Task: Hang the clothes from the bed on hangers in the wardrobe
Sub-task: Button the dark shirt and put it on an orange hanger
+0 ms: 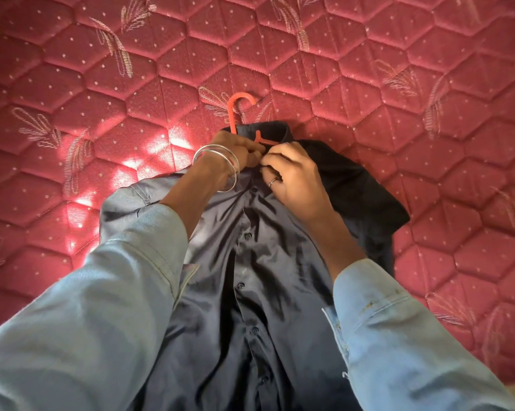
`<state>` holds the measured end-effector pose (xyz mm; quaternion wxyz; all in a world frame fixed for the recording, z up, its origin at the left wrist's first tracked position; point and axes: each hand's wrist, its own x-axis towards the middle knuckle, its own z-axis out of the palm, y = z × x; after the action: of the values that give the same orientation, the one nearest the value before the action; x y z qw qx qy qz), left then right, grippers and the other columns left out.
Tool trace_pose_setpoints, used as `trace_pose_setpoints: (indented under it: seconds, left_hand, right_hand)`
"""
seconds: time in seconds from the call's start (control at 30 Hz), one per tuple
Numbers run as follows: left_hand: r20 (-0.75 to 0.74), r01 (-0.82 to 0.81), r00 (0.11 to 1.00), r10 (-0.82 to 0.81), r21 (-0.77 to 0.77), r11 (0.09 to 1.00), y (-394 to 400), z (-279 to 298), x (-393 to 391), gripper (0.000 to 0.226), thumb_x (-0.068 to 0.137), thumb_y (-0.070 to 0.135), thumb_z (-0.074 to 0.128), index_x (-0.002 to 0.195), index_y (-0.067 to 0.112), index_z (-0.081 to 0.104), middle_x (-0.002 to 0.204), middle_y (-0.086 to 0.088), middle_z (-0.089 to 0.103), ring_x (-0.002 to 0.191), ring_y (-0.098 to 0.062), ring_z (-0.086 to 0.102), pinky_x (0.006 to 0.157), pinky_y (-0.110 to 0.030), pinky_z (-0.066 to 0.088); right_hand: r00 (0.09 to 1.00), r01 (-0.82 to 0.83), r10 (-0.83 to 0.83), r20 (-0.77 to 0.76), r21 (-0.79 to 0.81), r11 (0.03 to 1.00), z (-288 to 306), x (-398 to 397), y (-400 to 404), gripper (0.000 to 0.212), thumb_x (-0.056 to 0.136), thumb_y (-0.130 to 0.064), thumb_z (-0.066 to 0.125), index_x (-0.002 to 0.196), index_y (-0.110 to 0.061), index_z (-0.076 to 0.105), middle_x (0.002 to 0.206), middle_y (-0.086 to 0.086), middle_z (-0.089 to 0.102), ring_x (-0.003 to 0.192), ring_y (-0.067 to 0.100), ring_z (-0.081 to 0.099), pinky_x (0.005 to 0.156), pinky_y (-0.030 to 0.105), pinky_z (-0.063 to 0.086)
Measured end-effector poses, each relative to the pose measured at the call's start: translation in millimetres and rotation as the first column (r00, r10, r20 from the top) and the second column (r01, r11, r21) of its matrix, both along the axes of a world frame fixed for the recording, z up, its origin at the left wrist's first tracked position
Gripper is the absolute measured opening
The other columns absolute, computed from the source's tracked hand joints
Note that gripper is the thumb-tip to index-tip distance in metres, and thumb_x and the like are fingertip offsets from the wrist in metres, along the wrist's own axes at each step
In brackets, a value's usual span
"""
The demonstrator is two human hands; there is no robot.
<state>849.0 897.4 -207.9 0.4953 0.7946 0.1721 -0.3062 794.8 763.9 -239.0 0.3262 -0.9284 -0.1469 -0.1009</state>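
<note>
Both hands' (235, 152) (292, 176) pinch grip on shirt (250, 262) collar

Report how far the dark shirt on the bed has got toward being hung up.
Done: the orange hanger is inside the dark shirt, hook out past the collar. In hand: the left hand and right hand pinch the placket at the neck, apparently fastening the top button. Left: carry it to the wardrobe, which is not in view; the shirt lies on the mattress.
</note>
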Motion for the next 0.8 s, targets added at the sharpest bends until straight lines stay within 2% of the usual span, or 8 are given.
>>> trace_pose_setpoints:
  seconds: [0.1,0.17,0.33,0.4,0.47,0.6,0.73,0.8]
  left_hand:
    - [0.098,0.061,0.993,-0.061,0.005,0.998,7.0,-5.5,-5.4,0.027,0.082,-0.001,0.067,0.104,0.014,0.070,0.066,0.002,0.060,0.073,-0.007,0.063,0.081,-0.017,0.050]
    - [0.200,0.125,0.972,-0.124,0.007,0.992,11.7,-8.1,-10.1,0.037,0.081,-0.001,0.069,0.114,0.016,0.066,0.073,0.001,0.066,0.094,-0.009,0.065,0.095,-0.022,0.046]
    - [0.331,0.340,0.872,-0.361,0.121,0.932,19.3,-8.9,-18.2,0.071,0.071,0.019,0.083,0.135,0.018,0.051,0.093,0.008,0.064,0.097,-0.003,0.058,0.088,-0.002,0.032]
    - [0.372,0.363,0.822,-0.432,0.242,0.900,20.3,-9.6,-18.4,0.070,0.073,0.020,0.081,0.135,0.018,0.050,0.102,0.007,0.066,0.109,-0.004,0.055,0.082,0.009,0.017]
    - [0.384,0.349,0.813,-0.438,0.280,0.894,19.6,-10.1,-19.1,0.063,0.078,0.016,0.076,0.135,0.018,0.050,0.108,0.006,0.068,0.116,-0.006,0.053,0.078,0.013,0.009]
    - [0.423,0.340,0.799,-0.428,0.269,0.901,20.3,-12.8,-20.2,0.064,0.081,0.015,0.073,0.139,0.017,0.044,0.100,0.002,0.072,0.118,-0.012,0.054,0.081,0.008,0.012]
    - [0.434,0.391,0.788,-0.437,0.195,0.899,20.0,-18.0,-23.3,0.066,0.079,0.008,0.073,0.138,0.013,0.043,0.092,0.005,0.071,0.123,-0.014,0.052,0.105,-0.020,0.030]
    - [0.439,0.356,0.812,-0.384,0.147,0.923,21.0,-20.9,-25.8,0.064,0.078,0.007,0.073,0.136,0.012,0.046,0.088,0.007,0.069,0.116,-0.007,0.055,0.102,-0.015,0.033]
  right_hand:
    - [0.999,-0.040,0.038,-0.033,-0.043,0.998,-0.7,3.8,-5.6,0.007,0.079,-0.002,0.065,0.080,0.004,0.069,0.085,0.016,0.065,0.082,0.036,0.061,0.081,0.030,0.043]
    - [0.996,-0.050,0.045,-0.072,-0.060,0.997,-0.6,5.4,-9.2,0.010,0.078,-0.005,0.064,0.080,0.005,0.068,0.084,0.016,0.064,0.082,0.036,0.061,0.079,0.030,0.042]
    - [0.985,-0.097,0.082,-0.152,-0.095,0.991,-0.3,11.9,-14.4,0.011,0.075,-0.004,0.065,0.083,0.003,0.067,0.085,0.015,0.063,0.086,0.036,0.059,0.078,0.027,0.040]
    - [0.968,-0.169,0.147,-0.202,-0.097,0.981,2.2,15.2,-15.7,0.009,0.079,-0.008,0.066,0.084,0.000,0.067,0.086,0.012,0.063,0.090,0.032,0.056,0.081,0.024,0.038]
    - [0.948,-0.234,0.202,-0.246,-0.106,0.966,6.0,19.6,-18.6,0.011,0.083,-0.013,0.066,0.087,-0.002,0.067,0.088,0.008,0.064,0.095,0.028,0.053,0.083,0.028,0.042]
    - [0.934,-0.179,0.140,-0.329,-0.089,0.980,11.2,20.5,-21.3,0.015,0.089,-0.018,0.065,0.099,-0.008,0.068,0.096,0.011,0.059,0.086,0.028,0.057,0.080,0.033,0.043]
    - [0.924,-0.182,0.123,-0.363,-0.133,0.974,6.3,20.4,-24.2,0.017,0.088,-0.005,0.055,0.093,-0.015,0.068,0.086,0.004,0.056,0.094,0.026,0.053,0.094,0.044,0.037]
    - [0.918,-0.229,0.153,-0.367,-0.173,0.958,5.5,22.9,-22.9,0.014,0.088,-0.006,0.054,0.092,-0.014,0.065,0.079,-0.003,0.055,0.100,0.023,0.049,0.093,0.044,0.033]
